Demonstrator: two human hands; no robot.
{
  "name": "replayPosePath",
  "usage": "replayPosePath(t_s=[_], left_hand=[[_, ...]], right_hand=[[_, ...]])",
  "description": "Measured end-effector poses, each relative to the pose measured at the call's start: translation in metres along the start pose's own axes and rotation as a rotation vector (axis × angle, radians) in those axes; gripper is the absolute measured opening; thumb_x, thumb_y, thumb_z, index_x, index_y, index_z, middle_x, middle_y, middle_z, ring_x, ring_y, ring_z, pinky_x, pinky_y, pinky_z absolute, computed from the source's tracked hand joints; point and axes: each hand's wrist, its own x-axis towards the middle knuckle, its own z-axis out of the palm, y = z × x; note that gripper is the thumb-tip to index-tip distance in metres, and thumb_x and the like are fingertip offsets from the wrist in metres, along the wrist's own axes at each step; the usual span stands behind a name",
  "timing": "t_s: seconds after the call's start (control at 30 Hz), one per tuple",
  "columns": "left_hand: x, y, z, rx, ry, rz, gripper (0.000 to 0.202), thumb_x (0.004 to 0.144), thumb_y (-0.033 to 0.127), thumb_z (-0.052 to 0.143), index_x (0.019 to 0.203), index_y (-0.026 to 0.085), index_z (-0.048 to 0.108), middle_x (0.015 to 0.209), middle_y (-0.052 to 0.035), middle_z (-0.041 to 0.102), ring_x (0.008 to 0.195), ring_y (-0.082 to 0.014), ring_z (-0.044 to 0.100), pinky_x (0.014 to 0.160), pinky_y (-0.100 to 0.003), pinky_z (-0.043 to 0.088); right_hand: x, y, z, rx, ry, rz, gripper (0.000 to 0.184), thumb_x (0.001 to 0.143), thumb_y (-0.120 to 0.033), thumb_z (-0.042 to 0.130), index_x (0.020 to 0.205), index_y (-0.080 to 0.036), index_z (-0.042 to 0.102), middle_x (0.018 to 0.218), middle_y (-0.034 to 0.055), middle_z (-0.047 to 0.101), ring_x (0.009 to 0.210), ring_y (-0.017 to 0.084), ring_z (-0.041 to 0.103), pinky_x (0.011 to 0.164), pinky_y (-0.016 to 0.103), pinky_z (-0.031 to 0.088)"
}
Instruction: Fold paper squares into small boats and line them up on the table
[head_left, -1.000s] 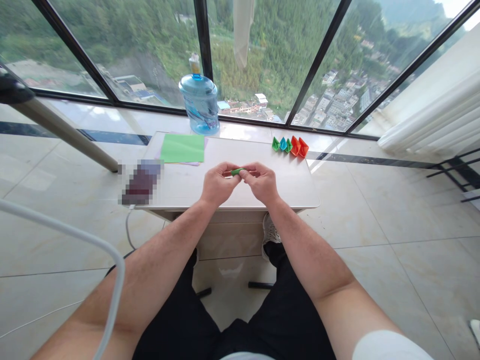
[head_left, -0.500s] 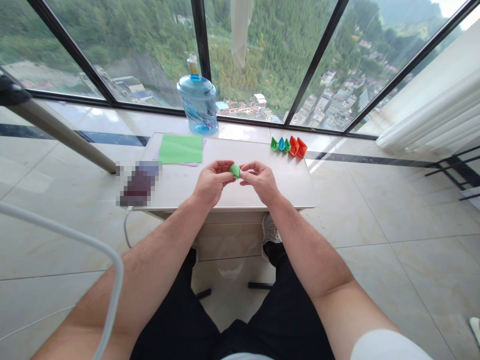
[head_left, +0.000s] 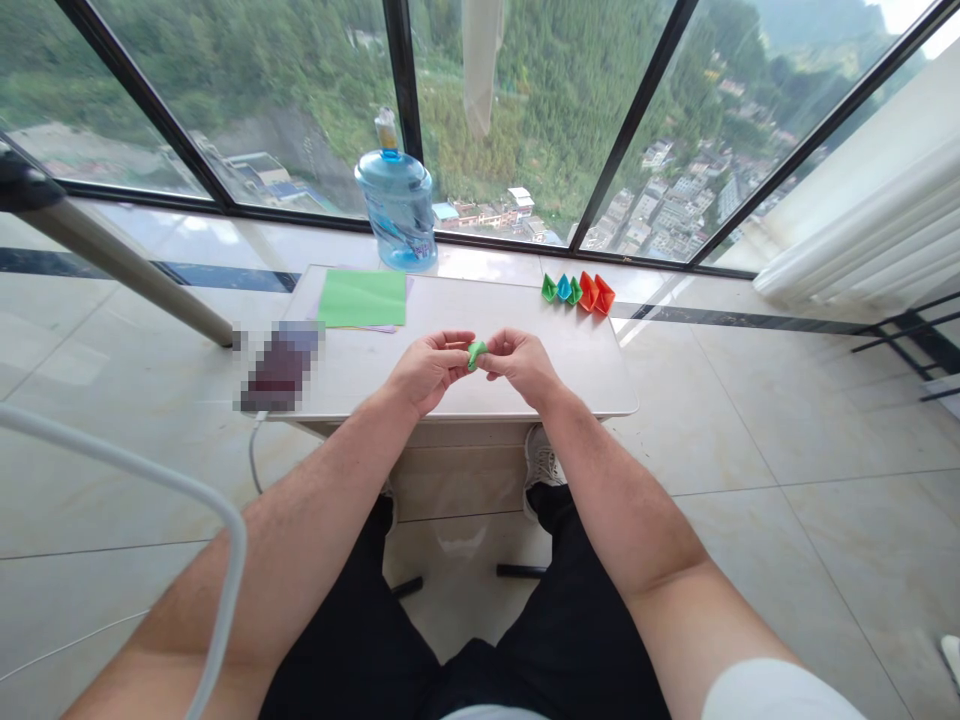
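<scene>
- A small, folded piece of green paper [head_left: 476, 353] is between the person's 2 hands, above the near half of a white rectangular table [head_left: 345, 378].
- The right hand [head_left: 523, 368] pinches the paper's right side narrowly between thumb and fingers.
- The left hand [head_left: 426, 374] has its thumb and fingertips at the paper's left side, with a narrow grip on it; the fingers partly hide the folds.
- At the table's far right corner, 5 folded paper shapes stand in a close row: from the left, 1 green [head_left: 550, 289], 1 blue [head_left: 563, 288], 1 green [head_left: 575, 291] and 2 orange-red [head_left: 596, 294].
- At the far left lies a flat green paper sheet [head_left: 362, 298], over a purple sheet [head_left: 385, 329] whose edges show.
- Behind the table stands a clear blue plastic water bottle [head_left: 397, 210], upright near the window.
- A blurred dark object [head_left: 279, 370] lies at the table's near left corner.
</scene>
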Motion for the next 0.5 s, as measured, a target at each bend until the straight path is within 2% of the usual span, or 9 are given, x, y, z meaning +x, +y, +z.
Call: replayPosePath(t_s=[0.17,0.33,0.4,0.5], left_hand=[[0.0010,-0.0004,0.0011,0.005,0.010,0.042,0.040,0.052,0.009,0.084,0.089,0.012,0.070,0.081,-0.0058,0.071,0.076,-0.0145,0.067,0.077,-0.031,0.052],[-0.0010,-0.0025,0.0044,0.035,0.088,0.124,0.038,0.050,0.010,0.083,0.086,0.014,0.069,0.077,-0.0022,0.070,0.073,-0.0137,0.066,0.076,-0.030,0.052],[-0.0016,-0.0034,0.0051,0.034,0.113,0.069,0.034,0.053,0.011,0.080,0.086,0.014,0.070,0.076,-0.0028,0.070,0.072,-0.0143,0.066,0.072,-0.029,0.051],[-0.0007,-0.0040,0.0043,0.024,0.110,-0.088,0.020,0.063,0.018,0.075,0.082,0.013,0.070,0.074,-0.0061,0.069,0.071,-0.0169,0.067,0.065,-0.029,0.051]], right_hand=[[0.0001,0.0000,0.0018,-0.012,0.027,0.008,0.044,0.051,-0.041,0.093,0.069,-0.019,0.059,0.058,-0.0043,0.065,0.052,0.010,0.058,0.050,0.023,0.052],[-0.0014,0.0002,0.0051,-0.045,0.052,-0.022,0.040,0.054,-0.039,0.091,0.070,-0.019,0.061,0.056,-0.0049,0.064,0.051,0.010,0.058,0.050,0.023,0.052],[-0.0012,0.0014,0.0059,-0.044,0.043,-0.042,0.036,0.058,-0.038,0.089,0.074,-0.018,0.064,0.060,-0.0035,0.067,0.052,0.010,0.059,0.051,0.024,0.053],[-0.0001,0.0025,0.0047,-0.035,0.053,-0.075,0.031,0.062,-0.038,0.086,0.075,-0.018,0.067,0.066,-0.0015,0.070,0.056,0.010,0.061,0.054,0.024,0.054]])
